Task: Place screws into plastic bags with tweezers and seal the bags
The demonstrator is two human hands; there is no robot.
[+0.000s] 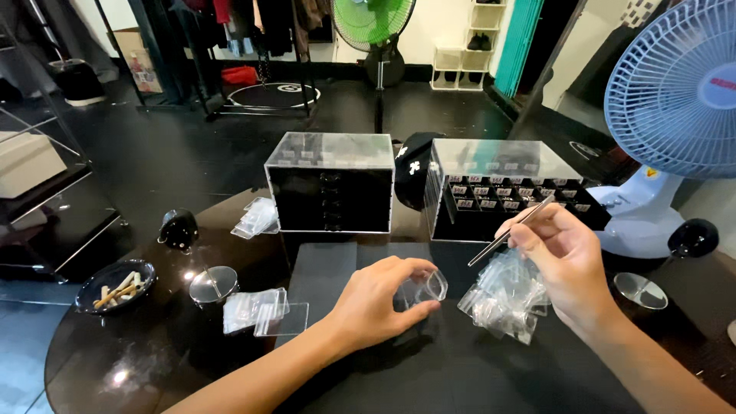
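— Two hands were over the dark table [153, 360]. What was each doing?

— The left hand [381, 301] was pinched on a small clear bag [424, 289], near the table's middle. The right hand [563, 257] was closed on metal tweezers [509, 231], tips pointing far and right.

— Anything nearby?

— A heap of clear bags [506, 303] lay just right of the held bag. Two clear drawer cabinets [331, 184] stood at the far side, and a pale blue fan [675, 92] at far right.
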